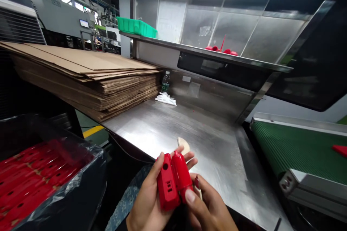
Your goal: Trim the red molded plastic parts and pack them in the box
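Red plastic parts (173, 182) sat gripped between both hands, left hand (148, 202) wrapping the back, right hand (208, 209) pinching the front (thumb on top), just above the steel counter (168, 126) edge.
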### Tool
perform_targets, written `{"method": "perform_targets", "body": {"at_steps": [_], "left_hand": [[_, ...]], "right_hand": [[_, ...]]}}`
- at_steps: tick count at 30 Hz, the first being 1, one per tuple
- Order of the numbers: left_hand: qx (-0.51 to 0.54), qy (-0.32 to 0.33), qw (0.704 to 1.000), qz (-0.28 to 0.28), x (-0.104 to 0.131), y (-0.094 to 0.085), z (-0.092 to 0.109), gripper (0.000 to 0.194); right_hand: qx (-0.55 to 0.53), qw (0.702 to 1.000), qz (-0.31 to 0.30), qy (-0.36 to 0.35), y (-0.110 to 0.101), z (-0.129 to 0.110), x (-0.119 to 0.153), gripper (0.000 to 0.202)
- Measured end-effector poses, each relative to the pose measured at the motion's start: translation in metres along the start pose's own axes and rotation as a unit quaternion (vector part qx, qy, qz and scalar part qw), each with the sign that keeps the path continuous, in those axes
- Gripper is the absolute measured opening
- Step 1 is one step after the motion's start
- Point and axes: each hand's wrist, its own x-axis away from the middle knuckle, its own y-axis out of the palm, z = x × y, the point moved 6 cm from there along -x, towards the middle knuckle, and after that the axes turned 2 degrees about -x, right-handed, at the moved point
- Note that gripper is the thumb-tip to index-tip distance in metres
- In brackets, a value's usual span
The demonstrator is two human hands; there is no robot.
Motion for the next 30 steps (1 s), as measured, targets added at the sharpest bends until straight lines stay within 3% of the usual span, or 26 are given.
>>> {"method": "perform_targets", "body": {"at_steps": [2,5,8,11,15,18,23,26,30], "left_hand": [[-0.028,0.042,0.998,0.024,-0.001,-0.004,0.011,0.054],[-0.098,0.079,0.992,0.021,0.003,-0.008,0.025,0.048],[-0.157,0.071,0.985,-0.019,0.007,-0.011,0.029,0.055],[-0.204,0.070,0.975,-0.052,0.008,-0.016,0.033,0.068],[-0.257,0.086,0.956,-0.115,0.010,-0.018,0.037,0.076],[-0.272,0.097,0.947,-0.142,0.013,-0.017,0.039,0.079],[-0.269,0.120,0.951,-0.099,0.011,-0.024,0.047,0.071],[-0.291,0.138,0.944,-0.066,0.009,-0.033,0.053,0.063],[-0.321,0.143,0.934,-0.063,0.008,-0.043,0.059,0.067]], "right_hand": [[0.169,0.984,0.045,0.018,-0.033,0.001,-0.012,0.060],[0.396,0.902,0.173,0.015,-0.093,-0.004,-0.040,0.060],[0.514,0.832,0.206,0.034,-0.122,0.002,-0.077,0.060],[0.605,0.760,0.233,0.047,-0.114,0.007,-0.103,0.057],[0.675,0.691,0.256,0.029,-0.073,0.003,-0.113,0.045],[0.686,0.681,0.257,0.014,-0.051,0.005,-0.107,0.039],[0.640,0.723,0.256,-0.036,-0.036,0.025,-0.083,0.029],[0.611,0.741,0.274,-0.055,-0.034,0.034,-0.073,0.036],[0.595,0.756,0.264,-0.065,-0.031,0.036,-0.075,0.041]]}}
